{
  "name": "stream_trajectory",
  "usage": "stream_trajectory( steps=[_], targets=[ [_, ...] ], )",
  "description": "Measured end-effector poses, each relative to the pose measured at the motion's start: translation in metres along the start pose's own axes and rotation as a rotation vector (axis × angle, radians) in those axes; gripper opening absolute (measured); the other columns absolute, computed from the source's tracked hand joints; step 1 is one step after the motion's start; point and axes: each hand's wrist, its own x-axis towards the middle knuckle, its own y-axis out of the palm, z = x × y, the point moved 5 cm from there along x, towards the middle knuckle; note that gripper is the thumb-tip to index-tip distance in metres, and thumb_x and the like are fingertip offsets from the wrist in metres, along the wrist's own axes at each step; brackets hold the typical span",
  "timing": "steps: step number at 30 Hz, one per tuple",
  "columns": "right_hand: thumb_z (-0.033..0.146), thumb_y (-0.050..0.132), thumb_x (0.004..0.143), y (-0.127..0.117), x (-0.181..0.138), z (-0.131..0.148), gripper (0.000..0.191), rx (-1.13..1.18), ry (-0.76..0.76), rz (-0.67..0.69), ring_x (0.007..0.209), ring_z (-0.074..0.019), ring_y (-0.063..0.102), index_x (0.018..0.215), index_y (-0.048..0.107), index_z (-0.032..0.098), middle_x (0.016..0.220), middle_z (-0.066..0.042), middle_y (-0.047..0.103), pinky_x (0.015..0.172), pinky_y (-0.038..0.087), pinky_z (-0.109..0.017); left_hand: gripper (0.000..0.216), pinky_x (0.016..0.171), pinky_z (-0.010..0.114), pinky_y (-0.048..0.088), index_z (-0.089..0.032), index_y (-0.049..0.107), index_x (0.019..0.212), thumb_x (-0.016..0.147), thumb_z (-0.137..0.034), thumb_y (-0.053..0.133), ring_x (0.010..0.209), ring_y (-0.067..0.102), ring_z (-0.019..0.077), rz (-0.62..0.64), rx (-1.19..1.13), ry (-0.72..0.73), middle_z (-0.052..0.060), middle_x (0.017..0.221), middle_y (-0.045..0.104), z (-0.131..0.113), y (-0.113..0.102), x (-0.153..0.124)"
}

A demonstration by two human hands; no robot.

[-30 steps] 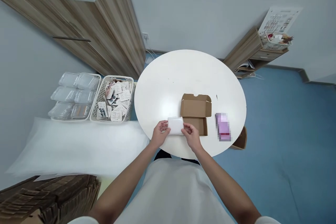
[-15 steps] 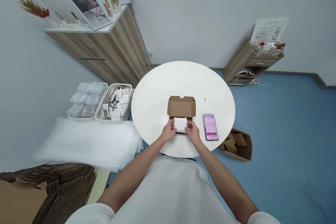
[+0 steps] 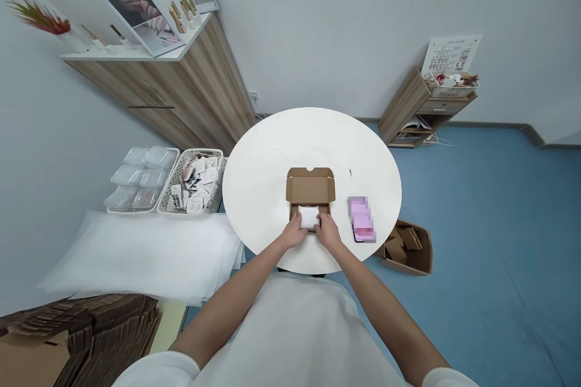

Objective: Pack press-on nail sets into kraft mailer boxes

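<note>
A small brown cardboard box [image 3: 310, 188] lies open on the round white table [image 3: 281, 157], its lid folded back away from me. A white foam-wrapped packet [image 3: 309, 216] sits inside the box. My left hand [image 3: 294, 233] presses on the packet's left side and my right hand [image 3: 327, 233] on its right side, fingers curled over it. A pink phone [image 3: 361, 219] lies on the table just right of the box.
Left of the table stand a white basket of small cards [image 3: 196, 181] and a tray of clear plastic cases [image 3: 136, 178]. White foam sheets [image 3: 136, 254] lie below them, flat cardboard stacks [image 3: 77, 338] at bottom left. A carton of scraps [image 3: 408, 248] sits on the blue floor.
Both hands carried the white packet from left of the box over it and down into it. The camera view tilted and shifted too.
</note>
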Motion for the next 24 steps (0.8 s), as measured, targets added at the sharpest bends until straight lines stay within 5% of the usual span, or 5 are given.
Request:
stream_trajectory(
  steps=[3, 7, 11, 17, 24],
  targets=[
    [0.015, 0.047, 0.071, -0.003, -0.008, 0.003, 0.029, 0.019, -0.074, -0.016, 0.087, -0.0189, 0.052, 0.099, 0.049, 0.017, 0.102, -0.01, 0.05, 0.074, 0.041, -0.031, 0.059, 0.103, 0.036, 0.023, -0.011, 0.036, 0.126, 0.07, -0.022, 0.052, 0.128, 0.023, 0.0255, 0.015, 0.041, 0.037, 0.015, 0.138, 0.028, -0.002, 0.0, -0.006],
    [0.017, 0.044, 0.073, -0.02, -0.018, 0.005, 0.025, 0.084, -0.183, -0.043, 0.088, -0.0174, 0.052, 0.097, 0.052, 0.018, 0.1, -0.008, 0.052, 0.076, 0.042, -0.03, 0.038, 0.092, 0.034, 0.037, -0.019, 0.052, 0.111, 0.074, -0.027, 0.049, 0.113, 0.045, 0.0227, -0.101, 0.013, 0.179, 0.008, 0.123, 0.049, -0.001, -0.02, -0.017],
    [0.027, 0.045, 0.075, -0.053, -0.01, -0.01, 0.025, 0.109, -0.06, -0.124, 0.073, -0.0155, 0.052, 0.096, 0.054, 0.018, 0.097, -0.007, 0.055, 0.073, 0.042, -0.033, 0.032, 0.087, 0.032, 0.04, -0.018, 0.055, 0.103, 0.073, -0.03, 0.052, 0.104, 0.051, 0.0212, -0.259, -0.06, 0.013, 0.009, 0.113, 0.056, 0.023, -0.051, -0.02],
    [0.028, 0.051, 0.067, -0.062, 0.012, -0.035, 0.048, 0.433, 0.318, 0.088, 0.078, -0.0146, 0.056, 0.114, 0.045, 0.019, 0.102, -0.008, 0.057, 0.066, 0.044, -0.027, 0.037, 0.071, 0.027, 0.045, -0.018, 0.051, 0.107, 0.078, -0.04, 0.042, 0.098, 0.055, 0.0186, -0.099, -0.395, -0.25, 0.01, 0.114, 0.054, 0.036, -0.056, -0.008],
    [0.018, 0.05, 0.062, -0.034, 0.016, -0.029, 0.047, 0.509, 0.329, 0.192, 0.072, -0.0138, 0.057, 0.108, 0.05, 0.016, 0.094, -0.009, 0.06, 0.056, 0.044, -0.024, 0.03, 0.072, 0.028, 0.045, -0.018, 0.056, 0.094, 0.076, -0.035, 0.041, 0.085, 0.057, 0.0169, -0.003, -0.441, -0.194, 0.005, 0.093, 0.063, 0.02, -0.037, 0.003]
  ],
)
